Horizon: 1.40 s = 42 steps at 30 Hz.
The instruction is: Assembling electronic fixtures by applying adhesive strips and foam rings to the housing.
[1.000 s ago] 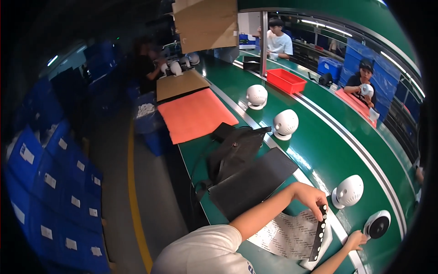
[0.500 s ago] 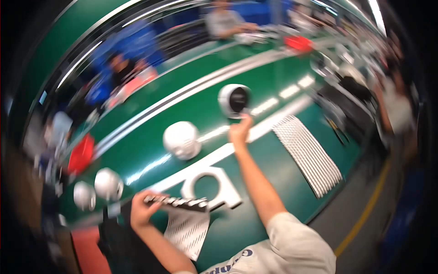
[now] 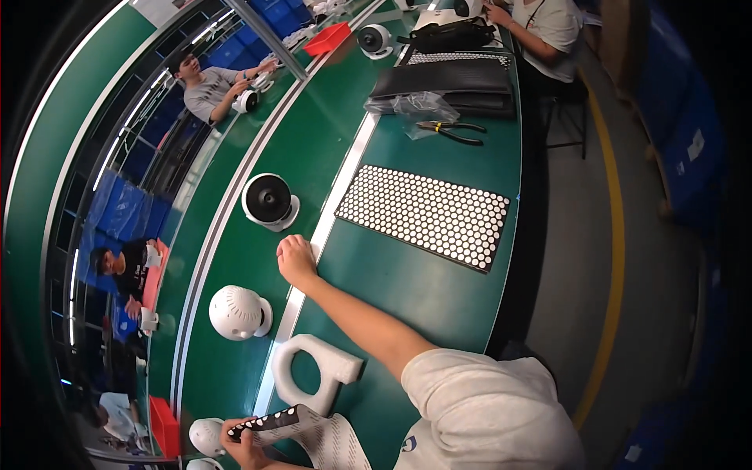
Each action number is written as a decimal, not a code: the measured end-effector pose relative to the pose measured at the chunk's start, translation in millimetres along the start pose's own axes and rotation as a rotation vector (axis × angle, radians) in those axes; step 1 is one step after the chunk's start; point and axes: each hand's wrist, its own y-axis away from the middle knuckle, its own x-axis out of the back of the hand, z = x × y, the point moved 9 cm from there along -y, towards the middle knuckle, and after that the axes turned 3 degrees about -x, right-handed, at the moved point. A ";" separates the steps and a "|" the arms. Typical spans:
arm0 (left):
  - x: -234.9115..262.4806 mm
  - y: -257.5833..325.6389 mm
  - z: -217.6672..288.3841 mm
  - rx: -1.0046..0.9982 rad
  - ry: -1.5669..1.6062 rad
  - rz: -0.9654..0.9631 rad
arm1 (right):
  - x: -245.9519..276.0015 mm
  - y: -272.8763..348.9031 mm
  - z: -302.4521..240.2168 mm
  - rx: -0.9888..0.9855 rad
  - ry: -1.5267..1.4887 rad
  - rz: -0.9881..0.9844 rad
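My left hand (image 3: 244,453), low in the view, grips a folded black sheet of round white pads (image 3: 270,423); its pale, printed backing (image 3: 333,442) hangs beside it. My right hand (image 3: 296,260) is closed over the metal edge strip of the green bench, fingers curled under, so whatever they hold is hidden. Just beyond it, apart from the hand, a round white fan (image 3: 268,200) with a black front stands on the green belt. A second white fan (image 3: 237,312), its vented back showing, stands nearer. A white ring-shaped holder with a stubby arm (image 3: 345,368) lies between my arms.
On the bench lie another sheet of white pads (image 3: 427,215), yellow-and-black pliers (image 3: 453,131), a clear plastic bag (image 3: 423,110) and a black case (image 3: 442,82). Red bins (image 3: 163,427) stand along the belt. Co-workers sit across it, and one person (image 3: 544,35) sits at the far end.
The view has swung to the right. My right hand, earlier at the black-fronted fan, is now drawn back from it. The left hand still holds the pad sheet.
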 end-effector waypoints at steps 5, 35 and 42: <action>11.6 0.6 3.6 0.016 -0.078 0.132 | 20.1 -0.6 -7.9 -0.010 0.021 0.238; 0.8 4.5 18.6 0.000 -0.194 0.094 | 60.6 -7.6 17.1 -0.143 -0.052 0.432; -4.6 4.5 23.8 -0.038 -0.166 0.052 | 51.1 -10.6 7.1 -0.153 0.169 0.281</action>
